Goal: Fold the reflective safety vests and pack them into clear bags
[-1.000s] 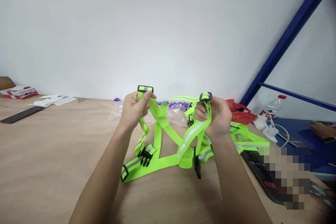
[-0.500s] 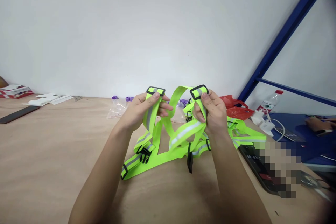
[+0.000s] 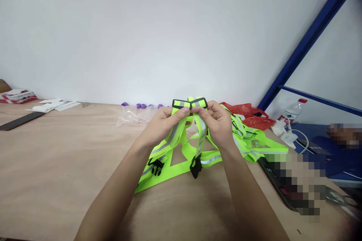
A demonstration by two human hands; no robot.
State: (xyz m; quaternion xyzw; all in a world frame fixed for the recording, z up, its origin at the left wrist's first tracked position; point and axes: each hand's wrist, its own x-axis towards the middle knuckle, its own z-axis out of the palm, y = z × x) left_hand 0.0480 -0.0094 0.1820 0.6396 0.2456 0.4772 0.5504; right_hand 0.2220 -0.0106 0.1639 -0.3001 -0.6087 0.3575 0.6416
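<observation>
So both hands are up in the middle of the frame, pinching the neon-yellow reflective strap harness (image 3: pixel 181 158) by its two black plastic slider buckles (image 3: pixel 189 103). Left hand (image 3: pixel 165 124) grips the left buckle and strap, right hand (image 3: pixel 217 122) grips the right one, and the buckles touch at the top. The rest of the harness droops onto the light wooden tabletop (image 3: pixel 56 165) (black clip buckles lying low-centre). More yellow straps (image 3: pixel 254 145) pile up just right of the hands, beside a red plastic bag (image 3: pixel 249 115). Clear water bottle with a red cap (image 3: pixel 291 115) sits further right.
</observation>
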